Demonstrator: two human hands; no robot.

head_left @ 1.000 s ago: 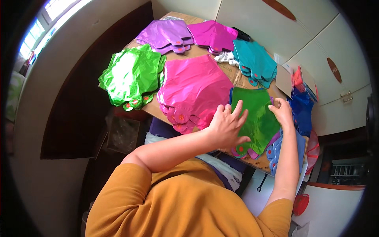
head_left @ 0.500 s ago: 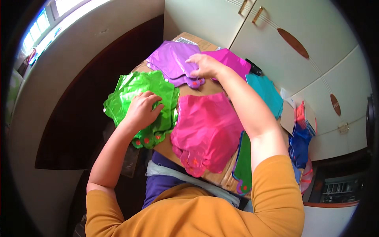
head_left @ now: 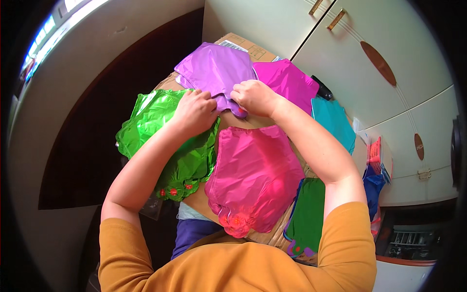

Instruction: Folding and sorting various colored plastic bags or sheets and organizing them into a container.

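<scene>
Flat foil balloons lie fanned out on a cardboard surface (head_left: 243,46). My left hand (head_left: 194,111) and my right hand (head_left: 253,96) meet at the near edge of the purple balloon (head_left: 214,68), fingers curled and pinching its neck. A bright green balloon (head_left: 146,117) lies under my left forearm. The big pink balloon (head_left: 255,170) sits just below both hands. A magenta balloon (head_left: 287,80) and a teal one (head_left: 333,119) lie to the right, and a dark green one (head_left: 309,214) shows under my right arm.
White cabinet doors with brass handles (head_left: 335,19) stand behind the surface. A blue and red pile of balloons (head_left: 375,180) sits at the right edge. A dark floor (head_left: 97,107) drops off to the left. A black object (head_left: 323,90) lies by the magenta balloon.
My left hand has left the bright green balloon and moved up to the purple balloon's neck. My right hand pulled back a little to the same spot.
</scene>
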